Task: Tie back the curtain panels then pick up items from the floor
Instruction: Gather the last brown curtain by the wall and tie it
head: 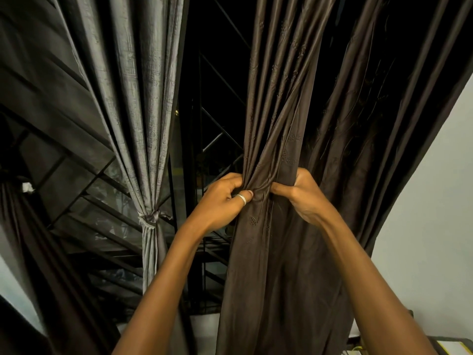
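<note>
At the window: left hand (225, 198) and right hand (304, 196) pinching brown curtain panel (276, 252); risk: slippery folds escaping a loose grip.

Three curtain panels are counted: one grey panel (143, 124) and two dark brown ones, the right brown panel (276, 252) and the left brown panel (38, 239). One tie band (151, 217) is seen, on the grey panel. Two grips are counted, the left grip (220, 198) and the right grip (304, 198). One silver ring (242, 199) is seen on the left grip.
</note>
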`<state>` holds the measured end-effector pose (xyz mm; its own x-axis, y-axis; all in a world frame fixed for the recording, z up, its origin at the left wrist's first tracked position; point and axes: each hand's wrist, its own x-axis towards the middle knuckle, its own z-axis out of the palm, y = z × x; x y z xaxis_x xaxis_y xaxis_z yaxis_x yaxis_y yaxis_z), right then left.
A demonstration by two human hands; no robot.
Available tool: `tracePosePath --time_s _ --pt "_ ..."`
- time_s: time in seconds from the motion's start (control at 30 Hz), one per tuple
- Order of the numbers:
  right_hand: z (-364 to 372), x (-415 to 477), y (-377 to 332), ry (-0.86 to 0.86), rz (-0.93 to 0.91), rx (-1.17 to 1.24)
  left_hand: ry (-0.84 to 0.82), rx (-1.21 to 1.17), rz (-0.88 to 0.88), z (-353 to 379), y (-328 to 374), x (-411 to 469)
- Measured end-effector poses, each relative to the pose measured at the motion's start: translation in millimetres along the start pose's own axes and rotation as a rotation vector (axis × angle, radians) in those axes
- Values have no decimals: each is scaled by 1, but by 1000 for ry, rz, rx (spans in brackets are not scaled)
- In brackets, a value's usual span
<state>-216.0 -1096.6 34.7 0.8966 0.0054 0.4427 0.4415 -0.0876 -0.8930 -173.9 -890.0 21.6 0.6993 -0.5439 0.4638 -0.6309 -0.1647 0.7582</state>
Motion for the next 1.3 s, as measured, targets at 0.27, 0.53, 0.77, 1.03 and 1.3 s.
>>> tracePosePath --time_s 0.27,0.53,0.77,1.03,1.3 --pt "-4 4 3 162 -77 -432 83 177 -73 -1 2 4" --pt "-6 4 -9 235 -239 -1373 323 537 29 9 7 7" --pt "2 -2 -20 230 -242 -1507 412 612 49 20 15 4" --pt "29 -15 -7 419 -83 -1221 507 589 161 38 24 -11" --pt "32 -17 -18 433 90 -1046 380 638 131 44 24 1"
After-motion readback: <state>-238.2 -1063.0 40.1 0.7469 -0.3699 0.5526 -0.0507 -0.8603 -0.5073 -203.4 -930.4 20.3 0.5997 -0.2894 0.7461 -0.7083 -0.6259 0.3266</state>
